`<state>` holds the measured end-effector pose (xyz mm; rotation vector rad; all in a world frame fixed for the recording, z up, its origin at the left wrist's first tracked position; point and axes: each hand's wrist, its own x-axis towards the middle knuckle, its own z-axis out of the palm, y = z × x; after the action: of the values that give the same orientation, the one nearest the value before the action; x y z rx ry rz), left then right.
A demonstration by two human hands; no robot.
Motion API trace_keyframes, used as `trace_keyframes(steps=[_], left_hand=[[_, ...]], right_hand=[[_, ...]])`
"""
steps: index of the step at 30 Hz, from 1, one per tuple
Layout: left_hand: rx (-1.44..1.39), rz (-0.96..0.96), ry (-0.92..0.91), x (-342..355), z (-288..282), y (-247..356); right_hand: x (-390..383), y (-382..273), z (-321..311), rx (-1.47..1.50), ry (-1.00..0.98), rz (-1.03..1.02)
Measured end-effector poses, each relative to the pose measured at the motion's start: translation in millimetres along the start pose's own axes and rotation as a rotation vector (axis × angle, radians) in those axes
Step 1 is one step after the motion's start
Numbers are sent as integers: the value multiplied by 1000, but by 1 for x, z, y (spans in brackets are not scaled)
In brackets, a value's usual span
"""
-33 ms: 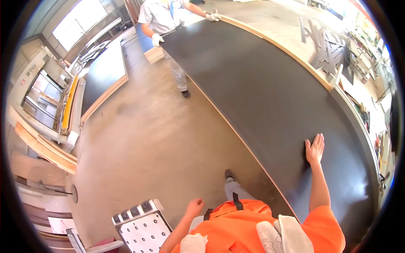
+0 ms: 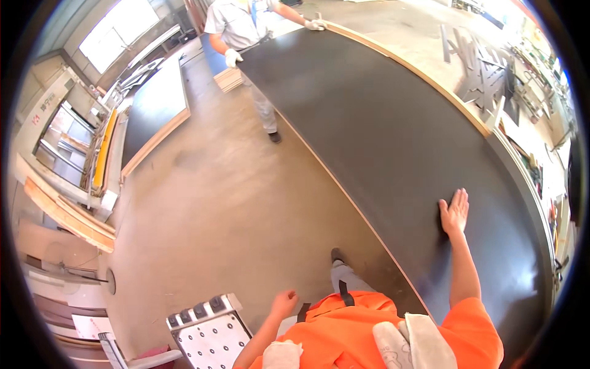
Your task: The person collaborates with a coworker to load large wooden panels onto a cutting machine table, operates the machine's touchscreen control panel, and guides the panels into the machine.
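A large dark grey panel with a pale edge stretches from the far middle down to my right side. Flat on its near part rests my right hand, palm down with the fingers stretched out. My left hand hangs low beside my body, off the panel, its fingers curled in and nothing visible in them. At the panel's far end stands a co-worker in a light shirt, whose gloved left hand and gloved right hand touch its edges.
A perforated white plate with black knobs stands near my left arm. Further left are a machine with a yellow bar and another dark panel on a stack. Dark strips lie at the far right. Pale gloves hang over my orange top.
My right hand has slid slightly forward and left on the panel. The whole view has shifted a little; my left hand and the co-worker's grip look the same.
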<state>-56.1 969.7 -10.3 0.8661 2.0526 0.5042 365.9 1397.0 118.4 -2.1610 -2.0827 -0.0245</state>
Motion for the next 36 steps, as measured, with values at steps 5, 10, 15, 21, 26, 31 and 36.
trace_keyframes(steps=[5,10,15,21,26,31,36], left_hand=[[-94,-64,107,47,-57,25],[-284,-99,195,91,-119,26],[-293,-156,227,130,-164,-46],[-228,-268,155,211,-240,-148],[-247,-236,86,291,-333,-190],[-99,-181,67,369,-457,-151],[-310,-192,280,468,-486,-247]], right_hand=[[69,-221,12,191,-83,-391],[74,-405,22,202,-215,-730],[79,-504,30,145,-233,-793],[92,-518,44,215,-115,-783],[74,-538,37,285,-92,-637],[51,-564,38,352,38,-459],[3,-666,63,625,-234,-399]])
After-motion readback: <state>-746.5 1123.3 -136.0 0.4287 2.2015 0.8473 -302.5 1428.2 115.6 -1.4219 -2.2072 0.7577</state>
